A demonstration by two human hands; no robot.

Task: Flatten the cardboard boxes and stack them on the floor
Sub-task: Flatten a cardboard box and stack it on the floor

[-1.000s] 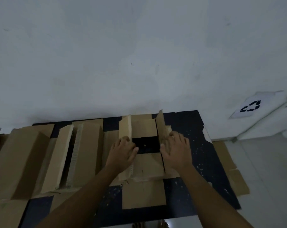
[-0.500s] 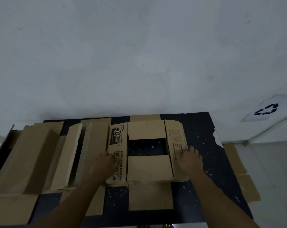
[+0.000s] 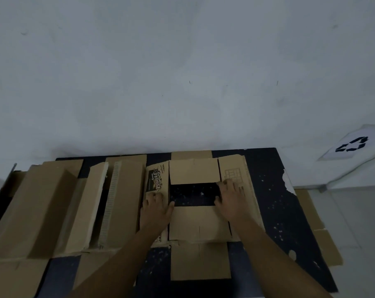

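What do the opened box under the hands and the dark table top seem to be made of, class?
Opened box: plain brown cardboard, matt, probably corrugated; it shows fold creases and printing on the side panel. The left hand and right hand press it flat.
Table top: a dark, slightly glossy coating, perhaps paint or laminate; pale chips and a flaked edge show a lighter material beneath.

A dark, white-flecked counter (image 3: pixel 272 203) stands against a pale wall (image 3: pixel 182 72), its surface chipped at the far right corner. Beyond that corner, a white sheet (image 3: pixel 354 143) bears a black recycling symbol. Pale floor (image 3: pixel 358 222) lies off the counter's right edge.
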